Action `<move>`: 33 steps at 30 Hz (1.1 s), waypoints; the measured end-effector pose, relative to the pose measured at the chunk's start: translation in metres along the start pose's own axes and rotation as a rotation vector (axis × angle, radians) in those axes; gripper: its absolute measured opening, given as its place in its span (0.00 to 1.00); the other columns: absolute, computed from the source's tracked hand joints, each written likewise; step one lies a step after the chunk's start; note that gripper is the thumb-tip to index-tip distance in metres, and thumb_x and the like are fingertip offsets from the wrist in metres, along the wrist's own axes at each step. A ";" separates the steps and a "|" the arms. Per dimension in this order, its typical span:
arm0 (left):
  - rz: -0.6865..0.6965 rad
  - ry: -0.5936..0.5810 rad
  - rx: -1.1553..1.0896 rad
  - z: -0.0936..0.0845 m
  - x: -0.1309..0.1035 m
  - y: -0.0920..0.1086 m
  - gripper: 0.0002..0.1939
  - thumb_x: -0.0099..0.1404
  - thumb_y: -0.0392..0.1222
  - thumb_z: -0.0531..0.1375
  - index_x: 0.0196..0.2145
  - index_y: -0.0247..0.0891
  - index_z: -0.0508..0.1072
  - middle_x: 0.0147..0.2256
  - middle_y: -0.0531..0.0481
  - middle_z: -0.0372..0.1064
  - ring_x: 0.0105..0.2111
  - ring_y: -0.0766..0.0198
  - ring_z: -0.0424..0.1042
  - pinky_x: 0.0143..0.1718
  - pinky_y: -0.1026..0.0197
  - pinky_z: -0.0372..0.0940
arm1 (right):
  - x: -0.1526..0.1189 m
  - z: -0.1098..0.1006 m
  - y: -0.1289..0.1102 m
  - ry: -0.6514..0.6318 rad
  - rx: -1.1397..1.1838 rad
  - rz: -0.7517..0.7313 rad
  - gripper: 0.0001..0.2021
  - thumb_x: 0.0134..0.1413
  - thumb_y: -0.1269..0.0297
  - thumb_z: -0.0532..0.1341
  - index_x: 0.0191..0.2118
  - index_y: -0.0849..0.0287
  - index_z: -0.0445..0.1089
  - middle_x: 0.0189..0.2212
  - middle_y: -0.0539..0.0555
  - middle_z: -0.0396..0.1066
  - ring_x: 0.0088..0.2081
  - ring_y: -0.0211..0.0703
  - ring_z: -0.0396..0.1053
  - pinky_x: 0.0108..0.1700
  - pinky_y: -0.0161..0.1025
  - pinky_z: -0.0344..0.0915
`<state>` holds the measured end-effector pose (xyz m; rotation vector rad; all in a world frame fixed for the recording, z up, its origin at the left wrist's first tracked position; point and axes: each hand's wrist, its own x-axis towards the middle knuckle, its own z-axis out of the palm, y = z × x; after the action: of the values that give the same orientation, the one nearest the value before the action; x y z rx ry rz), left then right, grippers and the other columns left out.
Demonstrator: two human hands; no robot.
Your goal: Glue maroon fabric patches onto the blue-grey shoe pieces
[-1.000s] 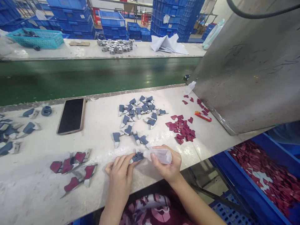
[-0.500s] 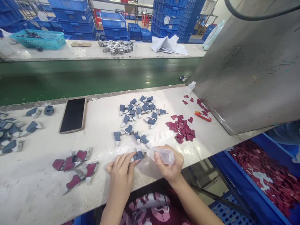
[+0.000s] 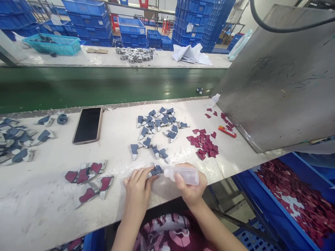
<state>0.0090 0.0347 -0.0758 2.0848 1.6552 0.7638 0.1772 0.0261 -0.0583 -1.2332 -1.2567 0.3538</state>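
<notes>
My left hand [image 3: 138, 183] rests on the white table and pinches a blue-grey part [image 3: 157, 170] by its left end. My right hand [image 3: 192, 184] is wrapped round a translucent squeeze bottle [image 3: 185, 175], held nearly level. The bottle's thin tip points left at the part; whether they touch is too small to tell. Beyond my hands lie several loose blue-and-white parts [image 3: 164, 120]. A pile of dark red pieces [image 3: 206, 144] sits to their right. Parts with red faces [image 3: 83, 175] lie left of my left hand.
A phone [image 3: 88, 125] lies at the left, near more blue-grey parts [image 3: 19, 137]. An orange-red tube [image 3: 227, 131] is beside a slanted metal panel [image 3: 282, 76]. Behind the table runs a green belt [image 3: 110, 85] carrying one part. A blue bin [image 3: 285, 205] of red pieces stands lower right.
The view has shifted slightly, moving most of the table rightward in the picture. The small part on the green belt has moved left. Both hands keep their holds.
</notes>
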 end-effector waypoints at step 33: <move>-0.020 -0.017 -0.025 -0.005 0.000 0.003 0.08 0.69 0.38 0.57 0.44 0.43 0.75 0.39 0.51 0.78 0.41 0.56 0.73 0.40 0.54 0.54 | 0.000 0.009 -0.006 -0.097 0.023 0.101 0.05 0.53 0.68 0.63 0.29 0.61 0.74 0.24 0.53 0.75 0.24 0.43 0.74 0.27 0.37 0.71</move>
<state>0.0081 0.0341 -0.0698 2.0488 1.6464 0.7543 0.1678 0.0286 -0.0547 -1.2756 -1.2714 0.5056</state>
